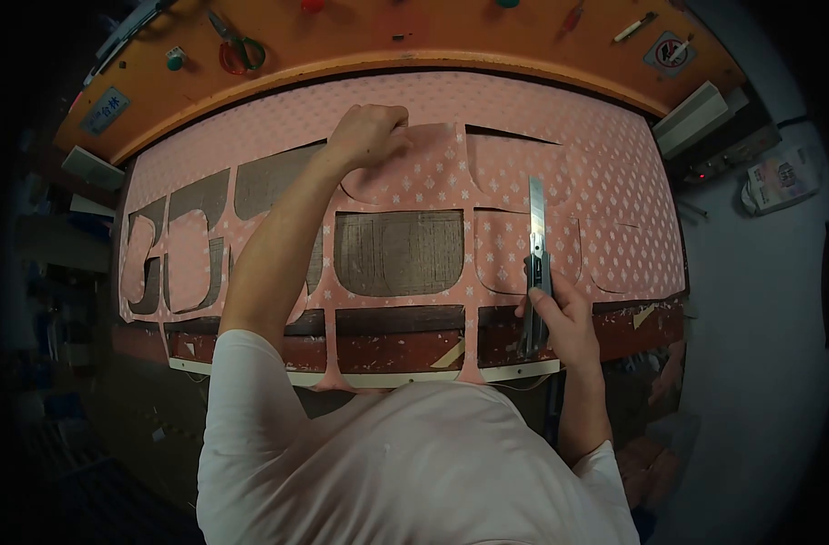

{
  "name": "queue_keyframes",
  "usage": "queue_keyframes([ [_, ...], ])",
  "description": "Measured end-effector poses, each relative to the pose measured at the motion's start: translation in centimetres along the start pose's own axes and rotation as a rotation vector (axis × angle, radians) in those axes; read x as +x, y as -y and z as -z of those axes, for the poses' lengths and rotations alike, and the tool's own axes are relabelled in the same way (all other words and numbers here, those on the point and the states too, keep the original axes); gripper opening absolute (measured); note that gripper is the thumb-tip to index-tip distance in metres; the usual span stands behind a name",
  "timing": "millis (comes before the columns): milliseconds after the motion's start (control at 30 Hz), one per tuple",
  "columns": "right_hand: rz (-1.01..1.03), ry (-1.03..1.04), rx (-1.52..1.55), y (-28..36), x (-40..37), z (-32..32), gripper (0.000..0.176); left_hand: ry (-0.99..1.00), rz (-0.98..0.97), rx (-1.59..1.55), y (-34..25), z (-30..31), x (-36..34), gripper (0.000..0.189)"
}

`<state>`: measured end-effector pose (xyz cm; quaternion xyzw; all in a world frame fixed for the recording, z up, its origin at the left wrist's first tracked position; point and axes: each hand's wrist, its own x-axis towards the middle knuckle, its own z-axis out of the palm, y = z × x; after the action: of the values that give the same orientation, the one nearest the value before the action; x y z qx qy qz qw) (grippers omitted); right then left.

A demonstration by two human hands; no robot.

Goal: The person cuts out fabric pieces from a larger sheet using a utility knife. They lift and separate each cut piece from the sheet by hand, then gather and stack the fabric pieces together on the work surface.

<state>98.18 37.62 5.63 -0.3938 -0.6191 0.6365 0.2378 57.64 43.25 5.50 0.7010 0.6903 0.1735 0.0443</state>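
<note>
My right hand (564, 318) is wrapped round a utility knife (537, 259), its long silver blade pointing away from me over the pink sheet (614, 182). Farther off, to the left, my left hand (371, 138) has its fingers curled at the upper edge of a cut pink piece (419, 168) with a white pattern. That piece's curved lower corner stands slightly apart from the sheet around it. Below it, a rounded opening (399, 254) shows the dark, scored table surface. Another outlined piece (501, 250) lies partly under the knife.
Several openings and loose cut pieces (189, 263) are at the left of the sheet. Along the back runs an orange ledge (378, 41) with scissors (240, 54) and a white pen-like tool (634, 27). A white bag (781, 182) sits at the right.
</note>
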Motion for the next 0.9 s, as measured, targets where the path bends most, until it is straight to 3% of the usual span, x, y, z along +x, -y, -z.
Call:
queue_keyframes([
  [67,-0.016,-0.024,-0.278,2.6,1.9,0.1,0.026,0.066,0.096,0.015,-1.1,1.0,-0.4,0.029],
  [167,0.128,-0.014,-0.69,3.4,6.9,0.4,0.03,0.042,0.095,-0.032,-0.6,0.2,-0.5,0.028],
  [267,0.108,0.013,-0.855,4.8,11.7,0.2,0.035,-0.092,0.039,-0.09,-0.3,-0.8,-0.9,0.024],
  [367,0.168,-0.025,-0.864,5.1,15.5,0.7,0.037,-0.273,-0.086,-0.003,-0.5,-2.1,-1.7,0.022],
  [400,0.131,-0.013,-0.822,6.3,16.0,0.6,0.037,-0.269,-0.052,0.045,-1.9,-1.8,-2.3,0.019],
  [500,0.304,-0.006,-0.852,6.2,19.0,1.8,0.036,-0.41,-0.054,0.091,-2.6,-3.3,-3.3,0.017],
  [533,0.187,0.037,-0.922,7.4,19.3,1.9,0.033,-0.442,-0.036,0.084,-2.5,-3.8,-3.5,0.016],
  [600,0.224,0.059,-1.007,7.5,20.4,2.1,0.031,-0.504,-0.006,0.071,-2.4,-4.8,-3.8,0.016],
  [733,0.396,0.115,-1.114,7.2,22.3,3.0,0.028,-0.621,-0.023,0.072,-2.3,-6.3,-3.9,0.018],
  [900,0.312,0.204,-1.289,8.9,24.5,3.3,0.026,-0.662,-0.027,0.084,-2.0,-6.6,-3.8,0.019],
])
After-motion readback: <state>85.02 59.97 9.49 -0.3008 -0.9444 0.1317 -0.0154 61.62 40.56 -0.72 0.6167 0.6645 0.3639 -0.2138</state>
